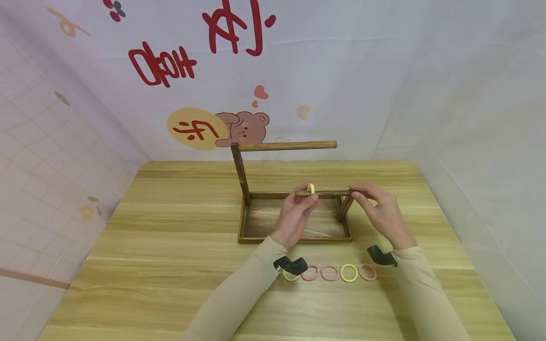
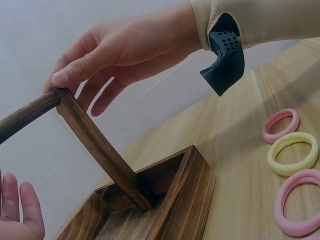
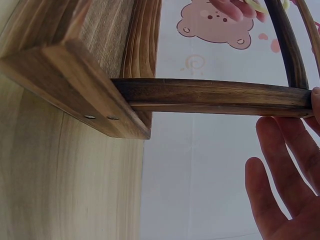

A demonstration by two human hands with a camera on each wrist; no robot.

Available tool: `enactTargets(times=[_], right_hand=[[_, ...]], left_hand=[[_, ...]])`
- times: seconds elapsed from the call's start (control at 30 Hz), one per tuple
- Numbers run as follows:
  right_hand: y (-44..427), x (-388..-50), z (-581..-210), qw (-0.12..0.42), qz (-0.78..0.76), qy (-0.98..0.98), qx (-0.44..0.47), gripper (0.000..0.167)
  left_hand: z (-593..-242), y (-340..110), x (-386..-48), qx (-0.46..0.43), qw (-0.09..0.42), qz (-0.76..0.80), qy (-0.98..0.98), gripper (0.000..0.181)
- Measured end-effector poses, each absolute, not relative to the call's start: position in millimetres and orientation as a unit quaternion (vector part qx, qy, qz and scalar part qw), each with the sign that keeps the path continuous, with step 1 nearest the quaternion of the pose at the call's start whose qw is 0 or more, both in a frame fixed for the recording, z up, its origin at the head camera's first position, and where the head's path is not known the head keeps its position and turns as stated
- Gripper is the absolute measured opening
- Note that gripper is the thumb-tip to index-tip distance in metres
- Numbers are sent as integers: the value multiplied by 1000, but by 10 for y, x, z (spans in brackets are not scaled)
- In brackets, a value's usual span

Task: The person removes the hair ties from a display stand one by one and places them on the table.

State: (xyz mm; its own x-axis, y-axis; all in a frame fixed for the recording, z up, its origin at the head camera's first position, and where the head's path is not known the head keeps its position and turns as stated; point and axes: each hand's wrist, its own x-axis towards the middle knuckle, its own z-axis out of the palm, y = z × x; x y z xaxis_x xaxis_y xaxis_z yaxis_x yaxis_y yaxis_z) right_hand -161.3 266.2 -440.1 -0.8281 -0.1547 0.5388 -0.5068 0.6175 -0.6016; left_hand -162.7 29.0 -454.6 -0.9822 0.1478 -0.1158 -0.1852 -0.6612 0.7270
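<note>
A dark wooden stand (image 1: pixel 295 240) has a shallow tray base, a taller left post with a long upper bar (image 1: pixel 290 146), and a shorter right post (image 2: pixel 102 150) with a lower bar (image 1: pixel 330 193). My left hand (image 1: pixel 294 213) pinches a yellow ring (image 1: pixel 312 188) at the free left end of the lower bar; the ring appears to be around it. With thumb and fingertips, my right hand (image 1: pixel 381 208) grips the top of the right post, where the lower bar joins. The other fingers of that hand (image 3: pixel 280 185) are spread beside the post.
In front of the stand lies a row of rings on the wooden table (image 1: pixel 170 265): a yellow ring (image 1: pixel 349 273), a pink ring (image 1: pixel 368 272) and several others, partly behind the left wrist camera (image 1: pixel 291 264). A white printed cloth (image 1: pixel 341 85) hangs behind.
</note>
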Motion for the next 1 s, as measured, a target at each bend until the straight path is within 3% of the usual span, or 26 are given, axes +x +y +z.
enactTargets(times=[0.37,1.0], right_hand=[[2656,-1610,-4394,222,392,-873,188,26],[2663,-1618,-4400,220,388,-875,188,25]], left_hand=[[-4528,189,-1623,-14,77,900,428,46],[-4510,-27,-1583,1,53,897,439,41]])
